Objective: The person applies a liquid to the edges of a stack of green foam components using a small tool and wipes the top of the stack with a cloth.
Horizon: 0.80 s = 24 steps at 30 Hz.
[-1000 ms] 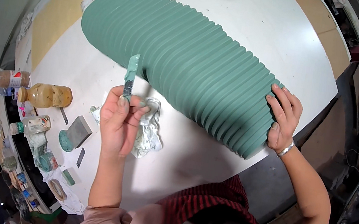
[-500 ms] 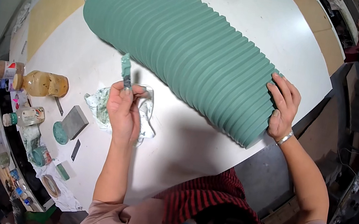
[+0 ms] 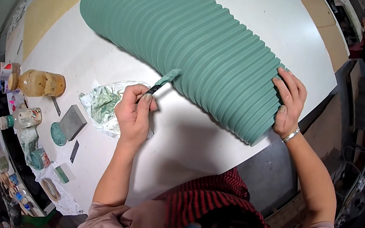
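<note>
The green ribbed piece point(image 3: 179, 42), taken as the reference for all positions, lies lengthwise on the white table point(image 3: 295, 31), its right end being the nearer one to the person. Its raised ribs run crosswise along the full visible length and are closely spaced. On the near side of the piece, around the middle of its length, the left hand point(image 3: 135, 113) pinches the dark handle of a small spatula point(image 3: 154, 88) between thumb and fingers. Green paste point(image 3: 168, 76) coats the spatula's end, which meets the outline of the piece; actual contact cannot be confirmed. The right hand point(image 3: 291, 101) is at the right end of the piece, fingers loosely bent and laid on the ribs, thumb set well apart from them; a silver bracelet point(image 3: 291, 134) is worn on that wrist. Nearer the person than the left part of the piece, a stained white cloth point(image 3: 106, 104) lies crumpled, partly behind the left hand. Farther out from the piece on that same side are a grey block point(image 3: 73, 122), a round green disc point(image 3: 58, 134) just beside it, a dark flat strip point(image 3: 74, 151), and an amber bottle point(image 3: 44, 85) lying on its side.
</note>
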Tool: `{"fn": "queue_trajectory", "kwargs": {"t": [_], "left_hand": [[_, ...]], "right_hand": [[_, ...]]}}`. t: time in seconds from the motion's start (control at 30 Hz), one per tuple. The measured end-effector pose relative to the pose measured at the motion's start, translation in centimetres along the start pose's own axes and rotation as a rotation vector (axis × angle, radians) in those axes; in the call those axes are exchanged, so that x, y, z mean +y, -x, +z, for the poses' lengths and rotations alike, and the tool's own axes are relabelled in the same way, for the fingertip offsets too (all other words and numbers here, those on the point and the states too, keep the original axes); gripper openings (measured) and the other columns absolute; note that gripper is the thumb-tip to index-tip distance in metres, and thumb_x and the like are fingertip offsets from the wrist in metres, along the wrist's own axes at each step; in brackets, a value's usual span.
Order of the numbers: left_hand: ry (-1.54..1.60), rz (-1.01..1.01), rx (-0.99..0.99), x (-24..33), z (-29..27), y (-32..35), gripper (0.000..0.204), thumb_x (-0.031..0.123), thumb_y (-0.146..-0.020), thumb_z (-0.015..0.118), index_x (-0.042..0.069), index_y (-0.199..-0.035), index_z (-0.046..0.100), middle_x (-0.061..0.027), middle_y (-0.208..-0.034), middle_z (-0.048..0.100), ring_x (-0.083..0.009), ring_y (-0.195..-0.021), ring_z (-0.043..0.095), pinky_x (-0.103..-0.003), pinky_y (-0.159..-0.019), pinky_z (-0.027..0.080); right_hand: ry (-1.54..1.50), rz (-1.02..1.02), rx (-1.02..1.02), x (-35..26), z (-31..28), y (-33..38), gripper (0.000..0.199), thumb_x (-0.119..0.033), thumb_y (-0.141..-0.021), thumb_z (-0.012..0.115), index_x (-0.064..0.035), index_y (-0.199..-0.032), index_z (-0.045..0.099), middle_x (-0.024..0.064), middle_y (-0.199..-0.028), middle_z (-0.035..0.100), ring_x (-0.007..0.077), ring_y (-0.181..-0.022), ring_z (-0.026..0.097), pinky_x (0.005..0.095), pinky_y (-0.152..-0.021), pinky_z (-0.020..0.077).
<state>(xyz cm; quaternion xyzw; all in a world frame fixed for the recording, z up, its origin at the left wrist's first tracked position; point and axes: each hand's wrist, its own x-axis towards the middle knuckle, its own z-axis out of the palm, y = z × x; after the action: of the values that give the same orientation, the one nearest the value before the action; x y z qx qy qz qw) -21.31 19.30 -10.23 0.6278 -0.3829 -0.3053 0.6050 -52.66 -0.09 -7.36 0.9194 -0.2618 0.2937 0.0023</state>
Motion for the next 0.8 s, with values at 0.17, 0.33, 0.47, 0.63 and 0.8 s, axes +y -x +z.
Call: {"fn": "queue_trajectory", "kwargs": {"t": [0.17,0.33,0.47,0.63,0.8], "left_hand": [[-0.210,0.155,0.029,0.0,0.2,-0.6,0.007,0.004,-0.098,0.053,-0.001,-0.094,0.057,-0.0028,-0.065,0.056,-0.0087,-0.057,0.050,-0.024,-0.054,0.041],[-0.327,0.189,0.007,0.6,0.2,-0.8,0.009,0.007,-0.099,0.054,-0.001,-0.096,0.055,-0.0013,-0.067,0.055,-0.0076,-0.059,0.048,-0.022,-0.056,0.039],[-0.333,0.181,-0.008,0.7,0.2,-0.9,0.012,0.010,-0.101,0.053,-0.002,-0.099,0.054,-0.0010,-0.070,0.055,-0.0061,-0.062,0.047,-0.019,-0.058,0.038],[-0.351,0.170,0.008,1.0,0.6,-1.0,0.011,0.010,-0.101,0.053,-0.001,-0.098,0.054,-0.0006,-0.070,0.054,-0.0060,-0.062,0.046,-0.019,-0.058,0.038],[-0.313,0.121,0.014,1.6,0.7,-0.9,0.010,0.009,-0.101,0.053,0.000,-0.097,0.054,0.0000,-0.072,0.053,-0.0057,-0.063,0.047,-0.019,-0.058,0.038]], "right_hand": [[0.016,0.003,-0.019,0.1,-0.1,0.0,0.051,-0.031,-0.090,0.033,-0.0010,-0.113,0.067,0.0171,-0.129,0.063,0.0368,-0.116,0.055,0.0445,-0.101,0.0378],[0.012,0.005,-0.012,0.3,-0.2,0.0,0.050,-0.030,-0.088,0.034,-0.0013,-0.113,0.067,0.0169,-0.129,0.063,0.0366,-0.115,0.056,0.0444,-0.101,0.0383],[0.022,-0.007,-0.016,0.3,-0.3,0.0,0.050,-0.029,-0.087,0.035,-0.0015,-0.113,0.067,0.0169,-0.128,0.063,0.0368,-0.114,0.057,0.0445,-0.099,0.0395],[0.018,-0.010,0.006,0.4,-0.2,0.0,0.049,-0.029,-0.087,0.035,-0.0015,-0.112,0.068,0.0164,-0.127,0.064,0.0368,-0.113,0.058,0.0445,-0.098,0.0404],[0.004,0.000,0.010,0.3,-0.2,0.1,0.049,-0.029,-0.088,0.035,-0.0017,-0.112,0.068,0.0163,-0.126,0.064,0.0365,-0.114,0.058,0.0443,-0.099,0.0405]]}}
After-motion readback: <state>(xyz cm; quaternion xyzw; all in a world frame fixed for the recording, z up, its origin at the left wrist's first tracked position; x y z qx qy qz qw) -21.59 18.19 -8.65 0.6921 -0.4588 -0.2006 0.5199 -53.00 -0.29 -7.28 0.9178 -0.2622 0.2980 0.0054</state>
